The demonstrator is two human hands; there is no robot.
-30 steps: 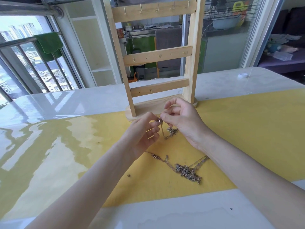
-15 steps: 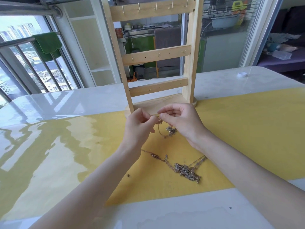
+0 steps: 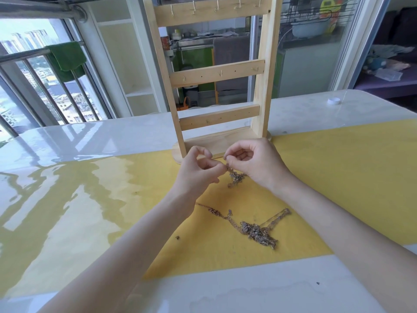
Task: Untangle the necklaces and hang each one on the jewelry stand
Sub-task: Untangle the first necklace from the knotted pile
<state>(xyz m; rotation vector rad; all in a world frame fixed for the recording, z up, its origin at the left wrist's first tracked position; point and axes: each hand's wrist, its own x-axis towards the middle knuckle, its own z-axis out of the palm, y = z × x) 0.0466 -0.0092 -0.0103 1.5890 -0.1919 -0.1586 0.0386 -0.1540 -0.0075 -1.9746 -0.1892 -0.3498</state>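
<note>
A wooden jewelry stand (image 3: 216,73) with three hooked crossbars rises at the table's middle; no necklace hangs on it. Just in front of its base, my left hand (image 3: 198,172) and my right hand (image 3: 257,163) pinch the top of a small metal necklace (image 3: 234,177), whose bunched chain dangles between them down to the yellow mat (image 3: 338,177). A tangle of other necklaces (image 3: 255,229) lies on the mat nearer to me, between my forearms, with a thin chain trailing left under my left wrist.
The mat lies under a glossy cover on a white table (image 3: 90,136). A small white cap (image 3: 333,101) sits at the far right. A tiny dark bit (image 3: 177,237) lies on the mat by my left forearm. Behind the table are a balcony railing and glass doors.
Both hands have kept pinching the small necklace and shifted slightly apart; my left fingers have reworked their grip on the chain. The tangle on the mat has not moved.
</note>
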